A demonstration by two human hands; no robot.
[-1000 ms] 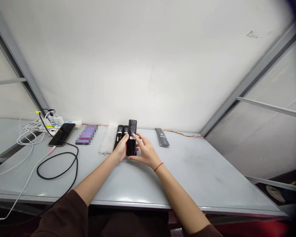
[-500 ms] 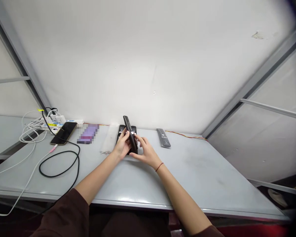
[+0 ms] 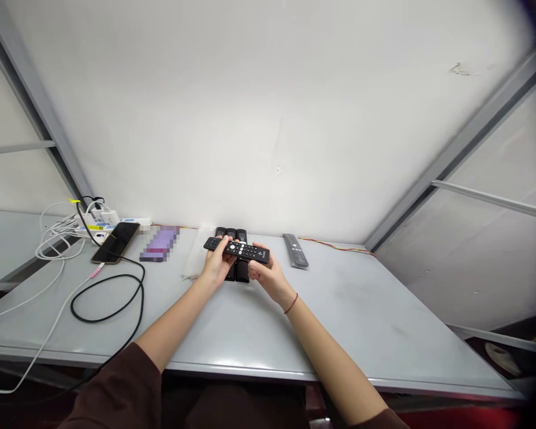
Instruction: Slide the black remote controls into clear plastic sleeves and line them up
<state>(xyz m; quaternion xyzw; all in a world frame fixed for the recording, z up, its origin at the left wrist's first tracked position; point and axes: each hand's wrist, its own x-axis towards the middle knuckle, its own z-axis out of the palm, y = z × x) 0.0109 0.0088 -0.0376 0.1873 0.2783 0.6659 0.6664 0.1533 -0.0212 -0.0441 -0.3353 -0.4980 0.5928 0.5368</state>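
Between my two hands is a black remote control (image 3: 237,248), its buttons facing up and its length running sideways. My left hand (image 3: 217,262) is closed around its left half, the thumb on top. The fingers of my right hand (image 3: 270,275) grip its right end. Beneath it, three black remotes (image 3: 242,271) lie side by side on the grey table (image 3: 250,333), partly hidden by my hands and the held remote. A further remote, in a clear plastic sleeve (image 3: 296,251), lies to the right of my right hand.
A clear plastic bag (image 3: 195,256) lies left of my left hand. Farther left are a purple blurred-out object (image 3: 162,243), a black phone (image 3: 116,242) on a charging cable, a power strip (image 3: 136,221) and tangled white cables (image 3: 56,244). A black cable (image 3: 142,292) loops toward the front edge.
The held remote has turned from upright and edge-on to lying crosswise, with its button side showing. My right hand has shifted slightly right to its end.
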